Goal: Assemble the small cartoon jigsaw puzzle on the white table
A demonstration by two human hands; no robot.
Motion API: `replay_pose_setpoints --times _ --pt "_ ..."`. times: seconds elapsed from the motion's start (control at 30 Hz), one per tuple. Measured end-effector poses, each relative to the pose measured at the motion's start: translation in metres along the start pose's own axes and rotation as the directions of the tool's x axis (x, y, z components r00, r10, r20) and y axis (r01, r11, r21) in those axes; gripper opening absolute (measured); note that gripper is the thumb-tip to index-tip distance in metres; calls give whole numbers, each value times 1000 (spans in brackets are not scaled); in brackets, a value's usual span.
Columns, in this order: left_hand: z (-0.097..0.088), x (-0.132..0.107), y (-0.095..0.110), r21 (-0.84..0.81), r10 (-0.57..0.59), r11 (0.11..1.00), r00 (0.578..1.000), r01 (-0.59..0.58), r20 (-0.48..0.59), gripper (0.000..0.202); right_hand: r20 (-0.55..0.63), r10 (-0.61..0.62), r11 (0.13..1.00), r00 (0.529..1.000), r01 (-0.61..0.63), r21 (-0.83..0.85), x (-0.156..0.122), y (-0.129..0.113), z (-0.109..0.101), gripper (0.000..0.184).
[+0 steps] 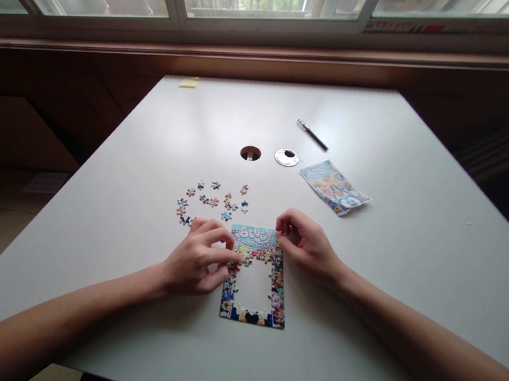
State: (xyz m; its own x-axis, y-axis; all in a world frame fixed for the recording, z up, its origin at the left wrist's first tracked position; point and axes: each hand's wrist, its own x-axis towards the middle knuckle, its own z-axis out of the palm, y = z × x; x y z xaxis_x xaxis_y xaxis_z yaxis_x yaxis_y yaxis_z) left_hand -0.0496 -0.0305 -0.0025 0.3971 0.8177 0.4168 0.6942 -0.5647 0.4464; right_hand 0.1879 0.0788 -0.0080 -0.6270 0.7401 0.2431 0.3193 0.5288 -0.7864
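A partly filled jigsaw puzzle point(255, 235) lies flat on the white table, its border joined around a bare white middle. My left hand point(201, 257) rests at its left side, fingers apart, with the index fingertip on a puzzle piece point(245, 262) along the inner upper left edge. At the top right corner, my right hand point(306, 244) is curled closed, thumb and fingertips against the puzzle's edge. Just beyond my left hand, several loose puzzle pieces point(214, 202) are scattered; some near the knuckles are partly hidden.
A creased picture sheet point(333, 187) lies to the right, with a pen point(312, 134) beyond it. A round hole point(250, 153) pierces the table point(108, 196) beside a metal ring cover point(286, 157). Yellow tape point(189, 82) marks the far left edge, below the windows.
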Motion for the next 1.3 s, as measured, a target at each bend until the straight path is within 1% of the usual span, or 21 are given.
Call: replay_pose_setpoints --times 0.13,0.2,0.3,0.43,0.73,1.3 --pt "0 0 1 21 1 1000 1000 -2 29 28 2 -19 1000 1000 19 -8 0 0 0 19" --pt "0 1 2 2 -16 1000 1000 16 2 26 4 -42 999 999 42 -15 0 -1 -1 20" --pt "-3 4 2 -54 -71 996 996 68 -56 24 10 -93 996 996 93 -17 0 -2 -1 21" --pt "-6 6 2 -79 -121 990 991 116 -64 23 16 -114 993 993 114 -18 0 -3 -1 21" --pt "-6 6 2 -71 -116 991 991 112 -60 24 9 -99 995 995 99 -20 1 -3 -1 22" --pt "-7 6 1 -76 -129 989 991 127 -32 20 4 -107 994 994 107 -32 1 -4 -1 23"
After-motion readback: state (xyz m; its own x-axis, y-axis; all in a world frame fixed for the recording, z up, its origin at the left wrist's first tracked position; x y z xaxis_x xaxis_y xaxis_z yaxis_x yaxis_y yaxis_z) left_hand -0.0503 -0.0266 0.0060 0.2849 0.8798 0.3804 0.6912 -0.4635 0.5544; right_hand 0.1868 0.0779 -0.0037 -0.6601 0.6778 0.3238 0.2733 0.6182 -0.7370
